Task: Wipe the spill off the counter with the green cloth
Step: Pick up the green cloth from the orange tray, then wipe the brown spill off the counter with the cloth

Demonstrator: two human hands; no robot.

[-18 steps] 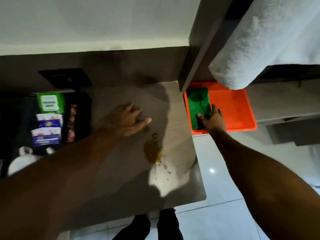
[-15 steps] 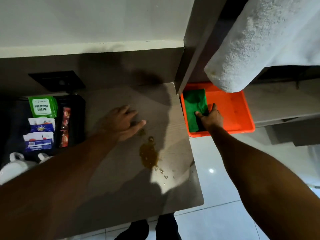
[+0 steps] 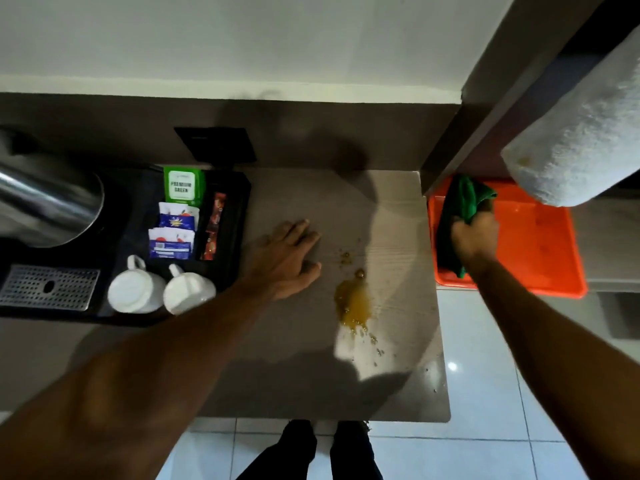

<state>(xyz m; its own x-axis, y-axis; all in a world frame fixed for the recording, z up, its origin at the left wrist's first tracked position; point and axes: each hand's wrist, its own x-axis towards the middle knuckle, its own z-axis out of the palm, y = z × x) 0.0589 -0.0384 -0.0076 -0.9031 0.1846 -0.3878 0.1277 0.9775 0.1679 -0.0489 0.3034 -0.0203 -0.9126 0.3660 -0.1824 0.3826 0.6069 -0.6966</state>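
Over the orange tray [image 3: 540,258], right hand [image 3: 474,233] fingers seemingly clench green cloth [image 3: 465,199]; left hand [image 3: 287,258] flat

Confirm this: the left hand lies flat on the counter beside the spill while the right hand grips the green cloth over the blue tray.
Not quite: the tray is orange, not blue, as the head view shows. The rest holds: left hand flat on the counter beside the spill, right hand gripping the green cloth.

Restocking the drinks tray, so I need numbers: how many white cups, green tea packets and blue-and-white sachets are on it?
White cups: 2
Green tea packets: 1
Blue-and-white sachets: 2
Total: 5
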